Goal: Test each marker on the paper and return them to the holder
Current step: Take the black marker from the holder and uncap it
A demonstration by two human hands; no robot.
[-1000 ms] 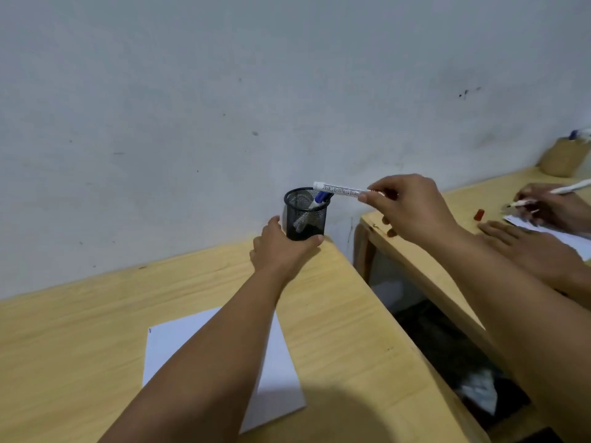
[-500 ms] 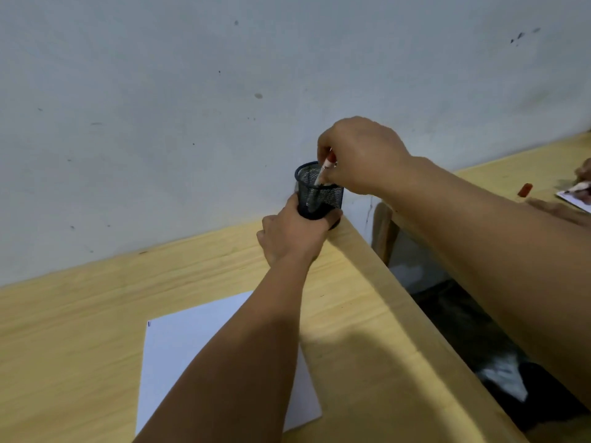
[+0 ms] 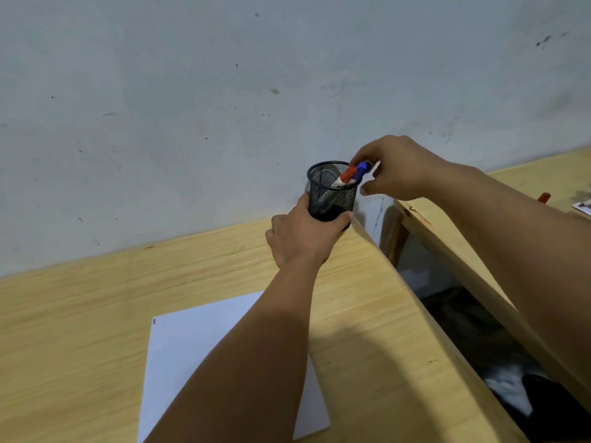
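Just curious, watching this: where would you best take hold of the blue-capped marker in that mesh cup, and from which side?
Probably by its blue cap end, the only part standing clear above the black mesh holder. It leans toward the right rim beside the red-capped marker, so come from above and the right, as the right hand is placed, while the left hand steadies the holder's base.
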